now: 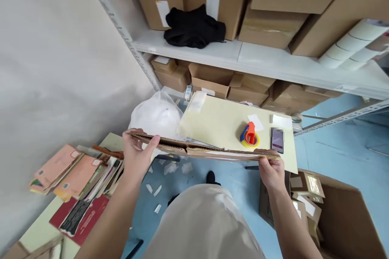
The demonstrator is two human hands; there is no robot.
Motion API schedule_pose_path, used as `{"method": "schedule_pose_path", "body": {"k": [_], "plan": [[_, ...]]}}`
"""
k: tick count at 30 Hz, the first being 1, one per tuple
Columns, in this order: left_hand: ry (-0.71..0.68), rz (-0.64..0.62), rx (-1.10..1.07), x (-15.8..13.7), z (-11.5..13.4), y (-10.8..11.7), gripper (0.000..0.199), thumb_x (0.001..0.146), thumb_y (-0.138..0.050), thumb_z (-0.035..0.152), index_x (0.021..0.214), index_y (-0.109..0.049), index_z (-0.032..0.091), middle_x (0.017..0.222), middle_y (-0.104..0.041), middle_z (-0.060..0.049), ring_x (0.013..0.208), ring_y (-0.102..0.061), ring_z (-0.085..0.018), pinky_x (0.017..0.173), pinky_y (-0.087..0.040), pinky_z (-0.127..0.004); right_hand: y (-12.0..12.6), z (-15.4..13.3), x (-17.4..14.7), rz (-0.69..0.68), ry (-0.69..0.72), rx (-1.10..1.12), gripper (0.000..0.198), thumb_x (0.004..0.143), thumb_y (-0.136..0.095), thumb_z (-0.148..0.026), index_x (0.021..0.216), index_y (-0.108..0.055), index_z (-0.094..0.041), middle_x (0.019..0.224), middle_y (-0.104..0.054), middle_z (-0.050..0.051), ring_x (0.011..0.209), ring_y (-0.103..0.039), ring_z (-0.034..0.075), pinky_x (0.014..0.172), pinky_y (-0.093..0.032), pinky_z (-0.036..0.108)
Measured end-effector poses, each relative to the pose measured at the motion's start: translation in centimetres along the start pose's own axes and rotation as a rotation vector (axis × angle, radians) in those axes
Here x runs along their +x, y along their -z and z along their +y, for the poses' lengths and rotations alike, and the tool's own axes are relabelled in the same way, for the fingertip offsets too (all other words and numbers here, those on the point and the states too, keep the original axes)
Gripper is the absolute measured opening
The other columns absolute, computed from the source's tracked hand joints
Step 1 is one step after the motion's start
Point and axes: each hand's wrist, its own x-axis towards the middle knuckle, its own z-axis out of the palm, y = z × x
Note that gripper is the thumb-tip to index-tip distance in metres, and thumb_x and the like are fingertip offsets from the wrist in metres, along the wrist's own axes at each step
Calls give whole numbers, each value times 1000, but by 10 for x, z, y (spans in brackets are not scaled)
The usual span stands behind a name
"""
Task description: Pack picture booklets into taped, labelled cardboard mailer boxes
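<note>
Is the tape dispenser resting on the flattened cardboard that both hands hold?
No, the tape dispenser sits on the pale table behind the flattened cardboard.

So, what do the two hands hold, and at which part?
A flattened cardboard piece, seen edge-on: the left hand grips its left end, the right hand its right end.

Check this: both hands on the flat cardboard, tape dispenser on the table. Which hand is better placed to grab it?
Right, probably. The right hand grips the end of the flattened cardboard just below the tape dispenser on the yellow table. The left hand holds the far end, beside the white bag.
</note>
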Motion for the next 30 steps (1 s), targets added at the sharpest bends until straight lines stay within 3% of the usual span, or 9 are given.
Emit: {"method": "schedule_pose_path", "body": {"k": [6, 11, 14, 18, 22, 26, 30], "plan": [[26, -117, -166, 47, 2, -76, 50, 44, -69, 10, 85, -43, 25, 87, -48, 4, 90, -55, -13, 79, -45, -23, 16, 2, 39, 164, 79, 41, 27, 73, -70, -39, 94, -64, -23, 90, -72, 6, 92, -68, 25, 87, -50, 44], [123, -226, -304, 73, 17, -122, 47, 38, -51, 4, 81, -46, 23, 88, -50, 3, 95, -53, -15, 81, -44, -24, 15, 3, 56, 172, 125, 94, 42, 71, -75, -39, 108, -62, -23, 107, -70, 8, 105, -63, 27, 90, -50, 45], [212, -300, -365, 85, 15, -145, 46, 37, -47, 4, 78, -46, 23, 85, -50, 3, 90, -54, -16, 73, -46, -24, 5, 0, 63, 158, 138, 75, 50, 69, -77, -39, 115, -60, -25, 116, -66, 7, 112, -59, 27, 95, -47, 45], [335, -352, -463, 109, 1, -168, 41, 37, -43, 3, 74, -44, 21, 81, -49, 2, 73, -52, -11, 63, -44, -22, -19, -8, 78, 152, 122, 74, 55, 71, -76, -39, 121, -56, -28, 125, -61, 6, 118, -56, 26, 101, -43, 44], [433, -462, -582, 138, -20, -189, 39, 37, -44, 4, 72, -42, 20, 78, -47, 1, 77, -54, -13, 78, -46, -27, -41, -12, 96, 162, 42, 166, 53, 75, -68, -47, 122, -54, -26, 127, -59, 8, 119, -55, 27, 99, -44, 44], [434, -572, -653, 158, -48, -206, 40, 37, -43, 5, 74, -42, 20, 78, -46, 1, 83, -55, -14, 88, -43, -31, -57, -5, 111, 290, -140, 167, 35, 73, -66, -32, 107, -61, -24, 110, -67, 5, 99, -64, 23, 86, -51, 39], [420, -700, -613, 171, -79, -209, 42, 37, -41, 9, 76, -41, 22, 82, -46, 1, 85, -53, -15, 84, -43, -30, -68, -2, 116, 414, -255, 110, 30, 64, -64, -20, 94, -64, -22, 97, -69, 3, 83, -66, 18, 70, -52, 31]]}}
